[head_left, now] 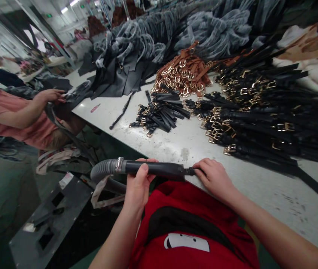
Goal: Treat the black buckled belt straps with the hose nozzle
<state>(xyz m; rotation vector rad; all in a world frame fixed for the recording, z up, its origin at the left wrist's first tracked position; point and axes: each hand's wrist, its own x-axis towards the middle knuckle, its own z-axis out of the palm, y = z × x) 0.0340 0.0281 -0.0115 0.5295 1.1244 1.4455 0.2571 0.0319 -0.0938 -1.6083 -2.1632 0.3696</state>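
My left hand [138, 183] is wrapped round a black tube-shaped tool [161, 169] that lies level along the near edge of the white table [259, 179]. A grey hose [102, 172] joins the tool's left end through a metal clamp [119, 164]. My right hand [213, 175] rests at the tool's right tip, its fingers pinched on the small nozzle end. Both hands are in front of my red shirt. Piles of black straps with gold buckles [259, 123] lie just beyond my right hand.
A small heap of short black straps [159, 114] and a pile of brown straps [185, 71] lie farther back, with grey and black material behind. On the left, another person in a pink top reaches a hand [49, 96] toward dark pieces. A grey metal stand [46, 220] is below.
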